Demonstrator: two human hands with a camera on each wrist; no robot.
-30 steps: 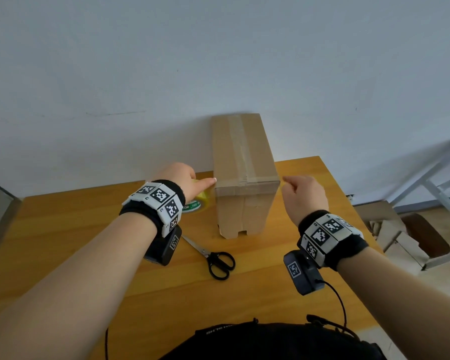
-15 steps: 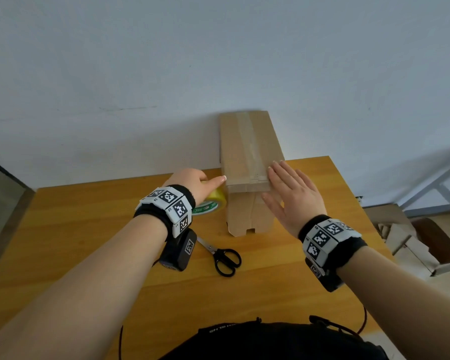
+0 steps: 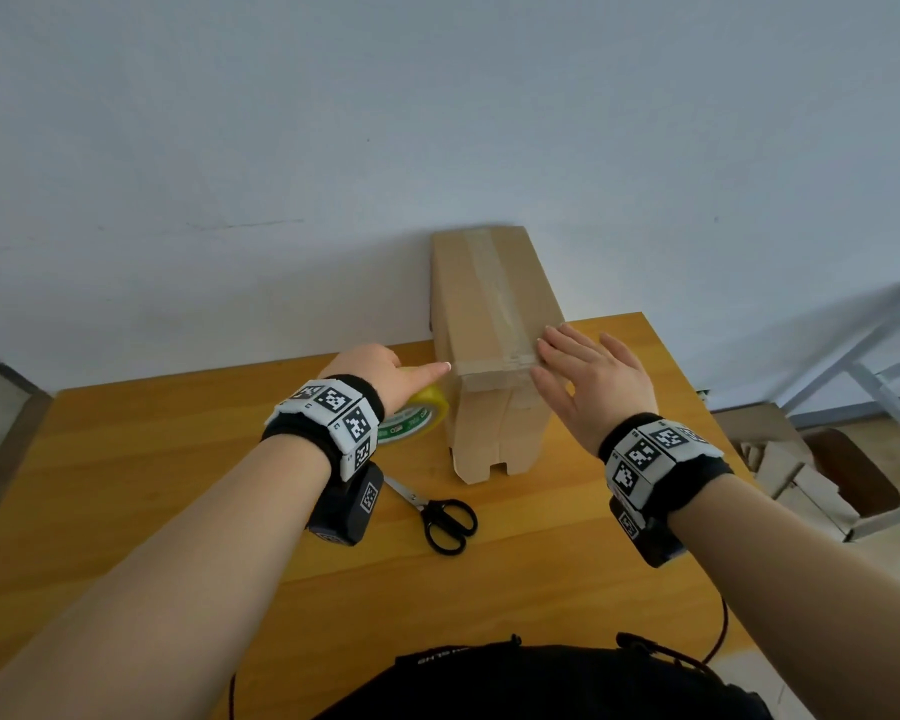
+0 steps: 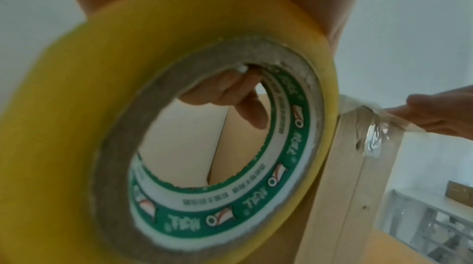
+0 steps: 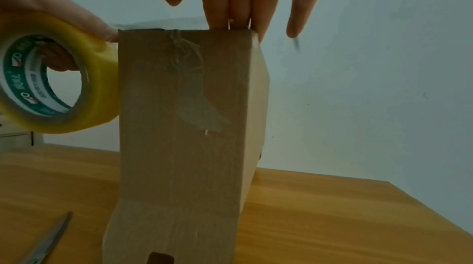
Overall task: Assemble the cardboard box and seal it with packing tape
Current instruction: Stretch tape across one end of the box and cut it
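Observation:
A tall narrow cardboard box [image 3: 489, 324] stands upright on the wooden table [image 3: 126, 459], with clear tape running along its top and down its near face [image 5: 194, 90]. My left hand [image 3: 380, 376] grips a yellow roll of packing tape [image 3: 417, 415] against the box's left side, fingers through the core [image 4: 238, 94], forefinger pointing at the top edge. My right hand [image 3: 588, 376] lies flat with straight fingers [image 5: 230, 5] pressing the tape at the box's top near edge. The roll [image 5: 51, 86] touches the box's left face.
Black-handled scissors [image 3: 437, 511] lie on the table in front of the box, blades pointing left [image 5: 43, 248]. A white wall stands right behind the box. To the right, beyond the table edge, are a chair [image 3: 853, 475], cardboard scraps and a white metal frame.
My right hand went from a loose fist beside the box to flat fingers pressing on its top near edge. The left hand with the roll has stayed at the box's left side.

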